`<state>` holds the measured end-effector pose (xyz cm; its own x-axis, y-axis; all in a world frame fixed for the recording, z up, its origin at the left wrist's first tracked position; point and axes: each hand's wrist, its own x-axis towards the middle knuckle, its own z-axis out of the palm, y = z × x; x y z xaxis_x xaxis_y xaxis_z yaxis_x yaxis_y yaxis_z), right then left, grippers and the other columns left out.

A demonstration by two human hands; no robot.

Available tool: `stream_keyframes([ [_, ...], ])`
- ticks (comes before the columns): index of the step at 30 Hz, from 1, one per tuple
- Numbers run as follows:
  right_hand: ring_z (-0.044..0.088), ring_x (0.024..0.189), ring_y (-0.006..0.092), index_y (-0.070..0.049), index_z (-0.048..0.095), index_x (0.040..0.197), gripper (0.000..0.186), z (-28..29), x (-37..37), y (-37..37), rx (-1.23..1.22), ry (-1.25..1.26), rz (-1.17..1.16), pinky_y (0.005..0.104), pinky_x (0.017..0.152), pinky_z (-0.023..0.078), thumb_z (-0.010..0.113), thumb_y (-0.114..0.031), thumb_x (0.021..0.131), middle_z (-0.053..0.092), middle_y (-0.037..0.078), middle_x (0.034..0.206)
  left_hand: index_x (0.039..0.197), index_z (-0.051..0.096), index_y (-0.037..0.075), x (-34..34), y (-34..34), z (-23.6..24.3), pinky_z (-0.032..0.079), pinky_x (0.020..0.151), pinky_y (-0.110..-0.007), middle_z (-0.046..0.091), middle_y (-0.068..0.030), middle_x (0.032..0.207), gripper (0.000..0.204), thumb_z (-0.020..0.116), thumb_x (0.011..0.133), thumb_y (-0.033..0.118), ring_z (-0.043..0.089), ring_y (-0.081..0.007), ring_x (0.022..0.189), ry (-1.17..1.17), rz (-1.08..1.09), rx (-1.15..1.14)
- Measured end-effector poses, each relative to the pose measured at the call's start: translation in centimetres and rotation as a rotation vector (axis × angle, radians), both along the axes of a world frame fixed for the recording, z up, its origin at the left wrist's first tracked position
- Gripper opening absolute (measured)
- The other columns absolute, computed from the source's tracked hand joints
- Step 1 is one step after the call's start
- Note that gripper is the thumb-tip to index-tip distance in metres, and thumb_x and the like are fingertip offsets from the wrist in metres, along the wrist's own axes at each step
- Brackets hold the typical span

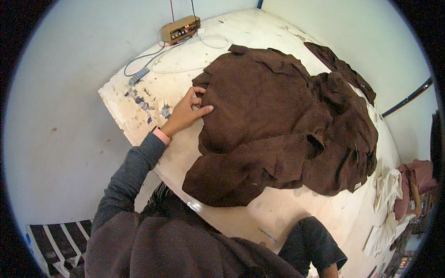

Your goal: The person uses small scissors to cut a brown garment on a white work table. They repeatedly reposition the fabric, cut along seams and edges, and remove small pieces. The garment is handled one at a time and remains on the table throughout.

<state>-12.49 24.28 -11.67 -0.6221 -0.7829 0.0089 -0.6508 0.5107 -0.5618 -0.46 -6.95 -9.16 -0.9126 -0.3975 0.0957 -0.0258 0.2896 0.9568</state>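
Note:
A heap of dark brown cloth pieces point(259, 102) spreads over the middle of the pale table. My left hand point(187, 109) is at the heap's left edge, its fingers curled and the thumb lying on top of the fabric, closed on the cloth's margin. A pink band circles that wrist. At the lower right, my right arm comes in with a dark sleeve point(315, 243) and a bit of bare wrist; the hand itself is cut off by the lower edge. Folds and overlapping layers hide how many pieces the heap holds.
A brown box with small lights point(181, 30) sits at the back, with cables trailing from it. Near it lies a grey remote-like device point(139, 75). Another brown piece point(340, 65) lies by the right wall. White cloth point(384, 208) and mauve cloth point(417, 173) are at the right.

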Motion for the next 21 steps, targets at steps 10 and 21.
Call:
stream_keyframes([
  [10, 0.054, 0.086, 0.0123, -0.003, 0.064, 0.11, 0.025, -1.5, -1.3, 1.2, 0.009, -0.042, 0.035, 0.0271, 0.076, 0.042, 0.074, -0.015, 0.09, 0.06, 0.002, 0.098, 0.127, 0.046, 0.01, 1.1, 0.5, 0.5, 0.038, 0.068, -0.024, 0.058, 0.0045, 0.076, 0.047, 0.076, 0.093, 0.021, 0.048, -0.0061, 0.07, 0.022, 0.071, 0.024],
  [21, 0.056, 0.09, 0.0144, -0.003, 0.065, 0.113, 0.03, -1.6, -2.6, 3.5, -0.057, -0.056, 0.015, 0.0286, 0.08, 0.044, 0.076, -0.015, 0.088, 0.062, 0.004, 0.102, 0.128, 0.048, 0.011, 0.8, 0.6, 0.7, 0.033, 0.065, -0.022, 0.048, 0.0092, 0.074, 0.047, 0.077, 0.092, 0.018, 0.041, -0.0038, 0.069, 0.016, 0.068, 0.03],
])
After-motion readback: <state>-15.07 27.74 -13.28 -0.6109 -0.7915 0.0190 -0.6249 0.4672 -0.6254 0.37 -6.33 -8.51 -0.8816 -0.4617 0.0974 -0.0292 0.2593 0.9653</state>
